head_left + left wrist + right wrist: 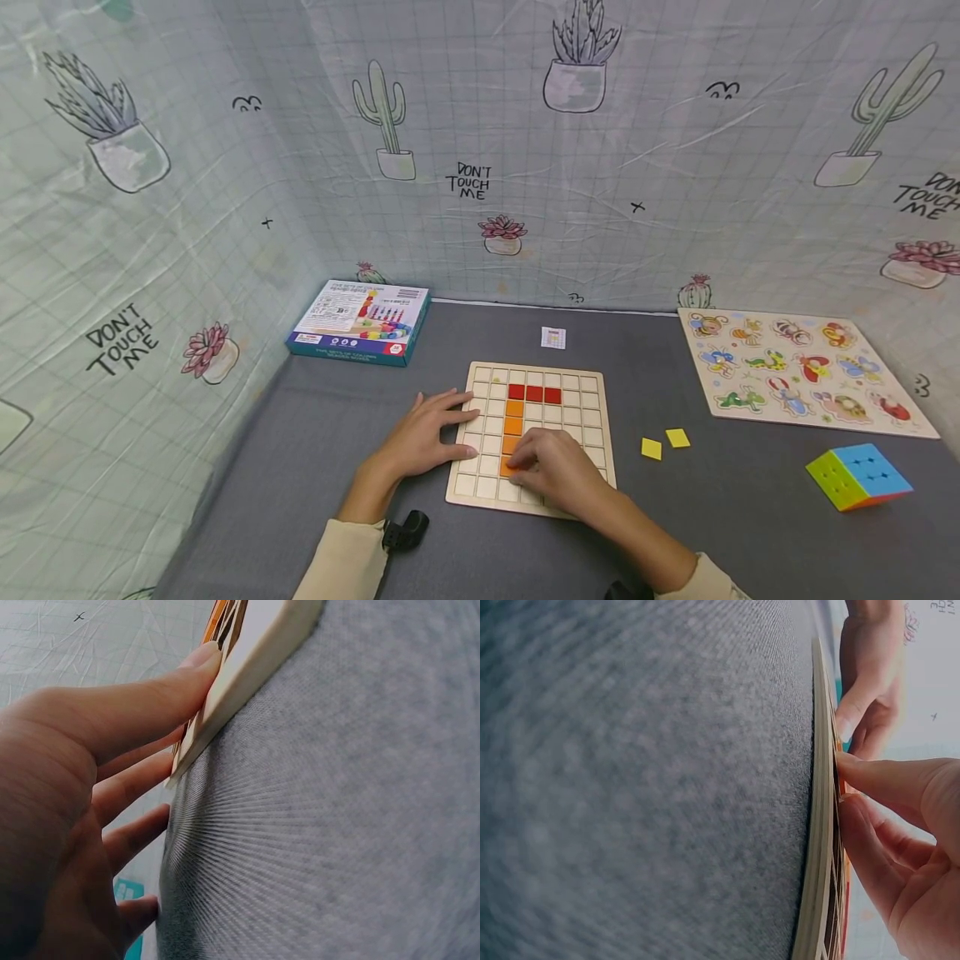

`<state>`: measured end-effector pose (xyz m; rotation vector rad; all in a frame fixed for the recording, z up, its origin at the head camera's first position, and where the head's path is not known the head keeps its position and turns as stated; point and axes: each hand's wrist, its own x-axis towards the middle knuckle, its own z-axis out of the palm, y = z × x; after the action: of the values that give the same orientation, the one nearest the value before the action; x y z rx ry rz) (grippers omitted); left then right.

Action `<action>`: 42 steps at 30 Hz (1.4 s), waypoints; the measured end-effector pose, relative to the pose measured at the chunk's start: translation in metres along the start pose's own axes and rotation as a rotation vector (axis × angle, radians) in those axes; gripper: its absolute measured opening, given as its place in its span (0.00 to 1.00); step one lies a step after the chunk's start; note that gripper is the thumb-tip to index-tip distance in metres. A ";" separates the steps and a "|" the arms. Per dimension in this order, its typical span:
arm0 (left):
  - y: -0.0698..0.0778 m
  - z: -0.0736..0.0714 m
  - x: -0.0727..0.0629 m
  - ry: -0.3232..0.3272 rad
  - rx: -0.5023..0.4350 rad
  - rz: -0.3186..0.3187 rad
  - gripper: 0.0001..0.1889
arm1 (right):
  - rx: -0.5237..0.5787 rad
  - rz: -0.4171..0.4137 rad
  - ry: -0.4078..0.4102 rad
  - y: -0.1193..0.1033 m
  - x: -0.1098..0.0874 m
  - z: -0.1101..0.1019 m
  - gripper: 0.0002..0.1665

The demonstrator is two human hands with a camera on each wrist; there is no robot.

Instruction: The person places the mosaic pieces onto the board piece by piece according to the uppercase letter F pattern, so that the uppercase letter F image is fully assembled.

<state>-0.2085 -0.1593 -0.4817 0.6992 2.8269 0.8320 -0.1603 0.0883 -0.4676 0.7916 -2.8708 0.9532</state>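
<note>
A square wooden grid board (465, 487) lies on the grey cloth. Three red tiles (535, 393) form a short row in its upper part, and several orange tiles run down in a column below the leftmost red one. My left hand (423, 433) rests on the board's left edge with spread fingers; in the left wrist view its thumb (161, 697) touches the board's top. My right hand (558, 471) pinches the lowest orange tile (506, 467) at its cell, thumb and fingertip on either side. The right hand covers part of the lower cells.
Two yellow tiles (652, 449) lie right of the board. A colourful cube (855, 479) and an insect puzzle board (806, 371) are further right. Behind lie a small printed card (553, 337) and, at the back left, a flat box (360, 323). Printed fabric walls (450, 233) stand behind and left.
</note>
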 end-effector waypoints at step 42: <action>0.003 -0.002 -0.001 -0.010 -0.012 -0.011 0.32 | 0.027 0.214 0.092 0.095 -0.073 -0.098 0.28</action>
<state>-0.2070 -0.1587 -0.4786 0.6839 2.8118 0.8408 -0.1552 0.2420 -0.4529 0.4342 -2.9109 1.0204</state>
